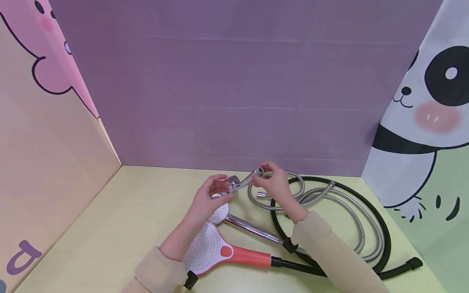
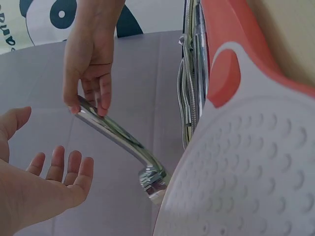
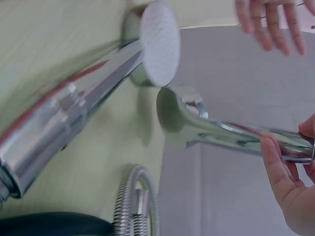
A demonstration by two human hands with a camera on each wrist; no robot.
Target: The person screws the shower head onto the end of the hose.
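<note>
A small chrome shower head (image 1: 244, 181) is held above the table in the head view. At the tip of its handle, the fingers and thumb of my right hand (image 1: 275, 184) pinch it, as the right wrist view also shows at the handle (image 3: 241, 137). Its head end tilts down toward my left hand (image 1: 209, 199). That hand is open, palm turned up in the left wrist view, with its fingers (image 2: 56, 164) spread apart from the chrome. Below lie a round shower head with a chrome handle (image 1: 254, 228) and a wide red-and-white shower head (image 1: 250, 256).
Coiled metal shower hoses (image 1: 377, 232) and a black hose (image 1: 388, 244) lie on the right of the pale table (image 1: 121, 228). A purple backdrop (image 1: 242, 101) rises at the back edge. Printed panels stand at the left and at the right (image 1: 414, 171).
</note>
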